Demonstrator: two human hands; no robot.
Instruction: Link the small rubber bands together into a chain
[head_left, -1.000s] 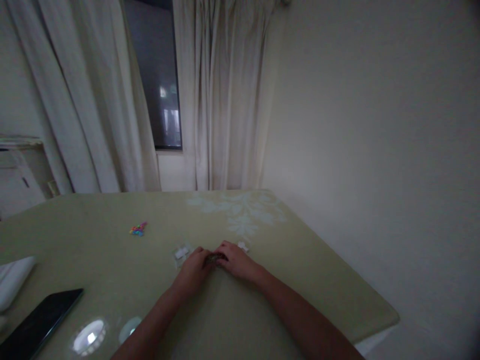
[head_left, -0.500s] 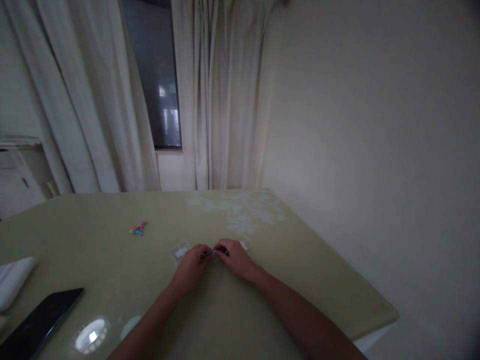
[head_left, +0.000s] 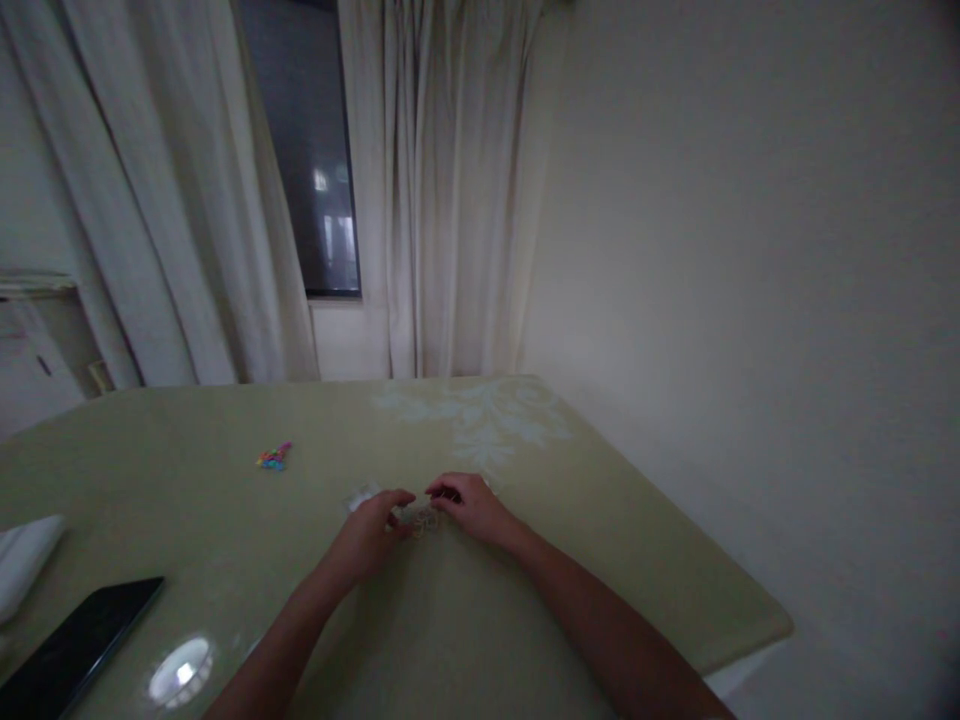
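Observation:
Between my hands lies a small tangle of thin pale string [head_left: 425,520], its loops low over the table. My left hand [head_left: 373,528] is at its left side, thumb and forefinger spread apart around the near end of the tangle. My right hand [head_left: 476,508] is on the other side, fingertips pinched together on what looks like a strand of the string; the exact grip is partly hidden. Just behind my left hand sits a small clear packet [head_left: 361,496] with something white in it. A pale scrap [head_left: 489,482] shows behind my right wrist.
A little heap of bright coloured pieces [head_left: 274,457] lies further back on the green-covered table [head_left: 637,560]. Toward the left are a black tablet-like device [head_left: 82,645], a white object [head_left: 28,560] and a round shiny white patch [head_left: 180,672]. Curtains and a wall stand beyond.
My left hand has moved slightly left and its fingers have spread apart. Loops of string now show between the hands. My right hand stays nearly in place.

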